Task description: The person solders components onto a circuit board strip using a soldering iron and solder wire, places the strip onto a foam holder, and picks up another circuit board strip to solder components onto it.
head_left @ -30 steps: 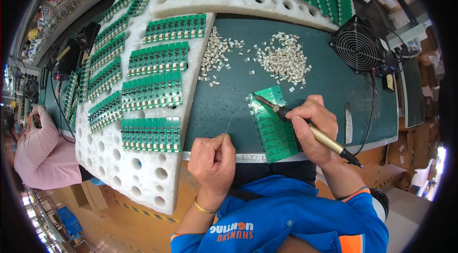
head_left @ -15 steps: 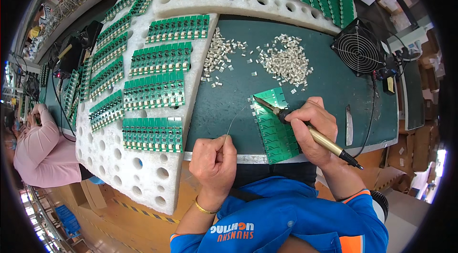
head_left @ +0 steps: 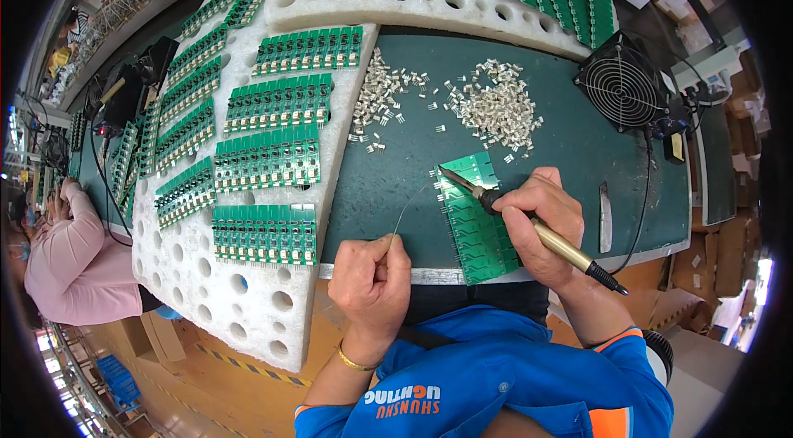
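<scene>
A green circuit board panel (head_left: 481,236) lies at the front edge of the dark green bench mat, with pins sticking out along its left side. My right hand (head_left: 543,227) grips a soldering iron (head_left: 566,246) with a gold-coloured handle. Its tip rests at or just over the panel's upper left corner; contact is too fine to tell. Left of the panel, my left hand (head_left: 372,283) pinches a thin solder wire (head_left: 405,208). The wire curves up toward the iron's tip, and its far end is hard to make out.
Two heaps of small white connectors (head_left: 500,108) lie beyond the panel. White foam slabs (head_left: 186,260) at left and back carry several green boards (head_left: 264,233). A black fan (head_left: 619,87) stands at the right, a flat metal strip (head_left: 605,217) below it. Another person (head_left: 78,256) sits far left.
</scene>
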{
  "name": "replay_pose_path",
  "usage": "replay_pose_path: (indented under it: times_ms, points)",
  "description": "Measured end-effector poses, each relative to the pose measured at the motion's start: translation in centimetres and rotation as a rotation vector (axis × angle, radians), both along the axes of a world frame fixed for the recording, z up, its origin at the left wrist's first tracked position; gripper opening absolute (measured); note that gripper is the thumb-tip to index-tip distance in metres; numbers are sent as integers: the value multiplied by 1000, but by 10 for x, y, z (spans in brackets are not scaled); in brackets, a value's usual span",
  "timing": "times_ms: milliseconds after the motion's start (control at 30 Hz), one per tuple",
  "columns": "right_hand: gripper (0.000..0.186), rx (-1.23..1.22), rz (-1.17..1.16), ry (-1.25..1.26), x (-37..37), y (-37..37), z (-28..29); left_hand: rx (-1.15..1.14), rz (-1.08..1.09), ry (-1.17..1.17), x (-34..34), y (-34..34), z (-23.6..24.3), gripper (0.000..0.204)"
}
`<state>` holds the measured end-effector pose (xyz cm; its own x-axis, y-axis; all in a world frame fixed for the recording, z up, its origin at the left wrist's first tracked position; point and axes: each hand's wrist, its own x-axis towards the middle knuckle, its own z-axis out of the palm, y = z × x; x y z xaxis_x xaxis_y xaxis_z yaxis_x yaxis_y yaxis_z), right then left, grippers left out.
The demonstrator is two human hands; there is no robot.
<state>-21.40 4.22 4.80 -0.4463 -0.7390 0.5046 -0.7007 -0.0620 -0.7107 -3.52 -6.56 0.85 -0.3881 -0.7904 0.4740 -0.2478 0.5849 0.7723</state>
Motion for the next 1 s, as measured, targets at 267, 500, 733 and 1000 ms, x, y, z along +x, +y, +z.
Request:
replay_pose_path:
  times_ms: [267,500,733,1000]
  points:
    - [6,6,3,5,-1,1,-1,-2,-13,3,0,-1,-2,11]
    - [5,-6,15,17,0,2,-2,7,-7,3,0,-1,0,13]
    - [5,6,26,60,1,4,-1,10,-8,-1,1,0,-1,14]
    - [9,-31,38,156,4,4,-1,-2,-14,-9,0,0,-1,11]
